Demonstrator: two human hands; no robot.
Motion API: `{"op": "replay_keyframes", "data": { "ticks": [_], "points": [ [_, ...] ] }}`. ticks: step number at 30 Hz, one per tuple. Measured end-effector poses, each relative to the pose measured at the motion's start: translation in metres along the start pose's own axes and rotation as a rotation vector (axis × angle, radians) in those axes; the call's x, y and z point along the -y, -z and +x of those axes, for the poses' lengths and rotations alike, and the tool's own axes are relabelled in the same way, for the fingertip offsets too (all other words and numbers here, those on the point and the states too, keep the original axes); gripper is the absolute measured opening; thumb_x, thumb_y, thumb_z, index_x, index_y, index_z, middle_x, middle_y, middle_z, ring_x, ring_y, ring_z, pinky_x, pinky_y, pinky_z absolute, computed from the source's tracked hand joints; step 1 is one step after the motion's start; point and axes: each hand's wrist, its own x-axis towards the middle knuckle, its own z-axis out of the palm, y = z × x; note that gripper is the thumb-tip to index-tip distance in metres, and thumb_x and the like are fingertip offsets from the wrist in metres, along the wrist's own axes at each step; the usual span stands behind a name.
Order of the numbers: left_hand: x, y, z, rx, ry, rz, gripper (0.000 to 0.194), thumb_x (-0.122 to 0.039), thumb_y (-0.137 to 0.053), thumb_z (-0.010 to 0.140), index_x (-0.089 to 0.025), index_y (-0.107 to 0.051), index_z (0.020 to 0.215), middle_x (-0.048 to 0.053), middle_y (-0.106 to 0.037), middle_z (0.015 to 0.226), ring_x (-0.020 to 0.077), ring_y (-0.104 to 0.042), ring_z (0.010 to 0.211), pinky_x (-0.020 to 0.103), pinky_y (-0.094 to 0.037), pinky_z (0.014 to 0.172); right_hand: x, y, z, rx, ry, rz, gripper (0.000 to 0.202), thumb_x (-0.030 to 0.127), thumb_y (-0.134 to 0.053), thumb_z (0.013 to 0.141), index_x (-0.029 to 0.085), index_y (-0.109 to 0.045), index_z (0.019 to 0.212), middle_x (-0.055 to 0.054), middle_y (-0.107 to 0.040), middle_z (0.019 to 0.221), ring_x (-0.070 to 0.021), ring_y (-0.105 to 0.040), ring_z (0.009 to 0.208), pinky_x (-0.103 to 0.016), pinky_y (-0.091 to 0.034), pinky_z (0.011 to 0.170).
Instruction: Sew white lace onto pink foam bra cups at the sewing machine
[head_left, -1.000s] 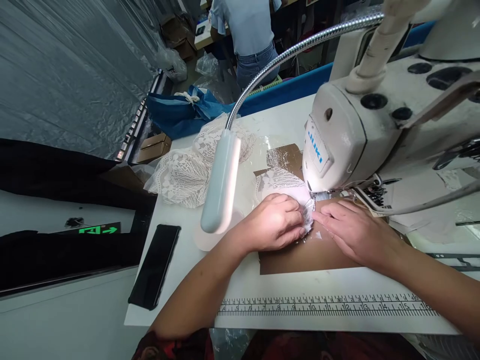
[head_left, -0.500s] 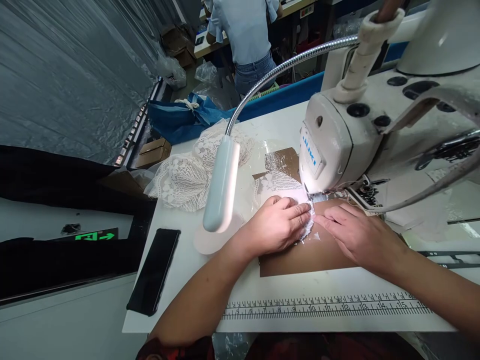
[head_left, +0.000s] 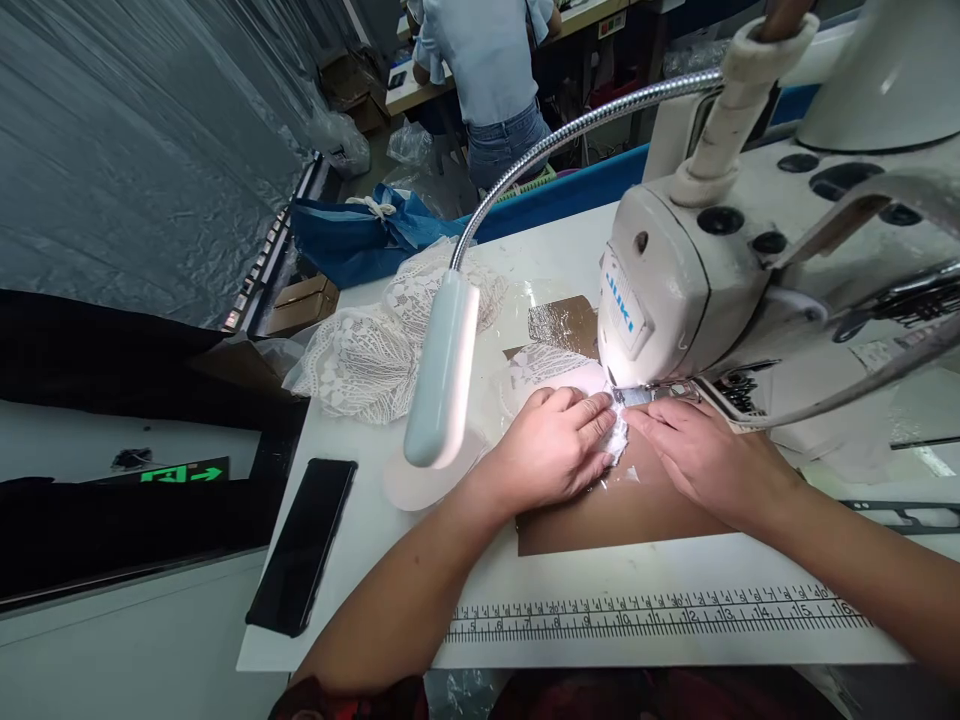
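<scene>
A white lace piece [head_left: 551, 368] lies under the needle area of the sewing machine [head_left: 660, 280], partly covered by my fingers. My left hand [head_left: 556, 448] rests over it with the fingers together, pressing it near the presser foot. Its near edge [head_left: 617, 440] looks bunched beside my left fingertips. From the other side, my right hand [head_left: 701, 455] reaches in, its thumb and forefinger closed at the lace's edge. The fingertips of both hands nearly meet just below the needle. A brown sheet [head_left: 600, 525] spreads beneath the work, with a small white scrap [head_left: 631, 474] on it.
A lamp [head_left: 439, 370] on a bendy metal neck hangs left of my hands. Lace cups [head_left: 360, 365], a pale round piece [head_left: 427, 475] and a phone [head_left: 304, 545] lie leftward. A printed ruler [head_left: 652, 615] runs along the front edge. A person [head_left: 491, 70] sits beyond the table.
Both hands have shifted slightly up toward the presser foot, and the lace under them has moved a little with them. My right fingertips now sit closer to the needle.
</scene>
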Motion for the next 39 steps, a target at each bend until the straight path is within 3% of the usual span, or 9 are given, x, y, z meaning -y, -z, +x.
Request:
{"op": "replay_keyframes", "data": {
  "ticks": [6,9,11,16,21,27,31,34,39],
  "points": [
    [0.001,0.021,-0.008,0.071,-0.046,-0.127,0.037,-0.023,-0.059,0.082,-0.013,-0.066,0.117,0.014,-0.055,0.142,0.0311,-0.051,0.125,0.046,-0.044,0.102,-0.005,-0.006,-0.005,-0.037,-0.05,0.12,0.034,0.015,-0.047,0.094,0.016,-0.069,0.12,-0.01,-0.073,0.1,-0.0194,-0.065,0.084,-0.033,-0.049,0.078],
    [0.001,0.015,-0.007,0.034,-0.047,-0.135,0.02,-0.019,-0.051,0.09,-0.012,-0.068,0.099,0.014,-0.063,0.13,0.0278,-0.055,0.121,0.042,-0.046,0.101,-0.002,-0.004,-0.006,-0.017,-0.08,0.215,0.03,0.02,-0.048,0.096,0.021,-0.069,0.117,-0.007,-0.073,0.105,-0.0204,-0.066,0.092,-0.034,-0.05,0.082],
    [0.0,0.007,-0.003,-0.017,-0.03,-0.154,0.024,-0.017,-0.044,0.096,-0.012,-0.067,0.091,0.013,-0.069,0.119,0.0244,-0.059,0.113,0.04,-0.048,0.097,0.002,-0.002,-0.004,0.0,-0.08,0.281,0.028,0.023,-0.047,0.098,0.021,-0.068,0.116,-0.007,-0.072,0.106,-0.0206,-0.066,0.093,-0.033,-0.05,0.081],
    [-0.003,0.002,0.002,-0.054,-0.002,-0.228,0.019,-0.017,-0.044,0.095,-0.014,-0.062,0.096,0.011,-0.07,0.104,0.0209,-0.062,0.102,0.036,-0.049,0.095,0.009,0.0,0.004,-0.058,-0.027,0.29,0.026,0.026,-0.046,0.1,0.018,-0.071,0.097,-0.007,-0.072,0.095,-0.0187,-0.065,0.085,-0.029,-0.049,0.074],
    [-0.003,0.008,0.0,-0.013,-0.048,-0.043,0.017,-0.013,-0.049,0.089,-0.014,-0.061,0.1,0.007,-0.068,0.098,0.0218,-0.061,0.094,0.036,-0.047,0.087,0.004,0.0,0.006,-0.014,-0.064,0.435,0.03,0.026,-0.044,0.101,0.021,-0.07,0.086,-0.005,-0.07,0.087,-0.0158,-0.063,0.081,-0.026,-0.047,0.068],
    [0.008,-0.006,0.002,-0.159,-0.129,0.121,0.028,-0.023,-0.04,0.103,-0.017,-0.067,0.094,0.003,-0.068,0.082,0.016,-0.057,0.075,0.029,-0.042,0.069,-0.001,0.0,0.004,-0.014,-0.029,0.499,0.032,0.025,-0.042,0.101,0.023,-0.072,0.09,-0.005,-0.069,0.085,-0.016,-0.06,0.078,-0.027,-0.046,0.067],
    [0.011,-0.003,0.0,-0.091,-0.172,-0.03,0.037,-0.043,-0.046,0.101,-0.018,-0.073,0.095,0.007,-0.067,0.093,0.017,-0.058,0.081,0.03,-0.041,0.073,-0.003,-0.001,-0.006,0.022,0.051,0.473,0.031,0.023,-0.041,0.1,0.023,-0.072,0.101,-0.005,-0.069,0.088,-0.0166,-0.06,0.08,-0.028,-0.045,0.068],
    [0.01,0.003,-0.002,-0.045,-0.175,-0.096,0.034,-0.045,-0.05,0.099,-0.022,-0.074,0.106,0.007,-0.066,0.098,0.0182,-0.057,0.086,0.031,-0.041,0.075,-0.006,-0.001,-0.013,0.05,0.093,0.506,0.029,0.024,-0.043,0.098,0.023,-0.072,0.105,-0.005,-0.069,0.088,-0.017,-0.061,0.08,-0.029,-0.046,0.069],
    [0.006,0.007,-0.002,0.017,-0.143,-0.105,0.033,-0.043,-0.049,0.099,-0.023,-0.074,0.107,0.007,-0.065,0.097,0.0188,-0.057,0.089,0.033,-0.041,0.078,-0.007,-0.001,-0.014,0.07,-0.061,0.5,0.033,0.024,-0.042,0.097,0.024,-0.071,0.112,-0.006,-0.072,0.092,-0.0188,-0.064,0.081,-0.03,-0.049,0.07]
  ]
}}
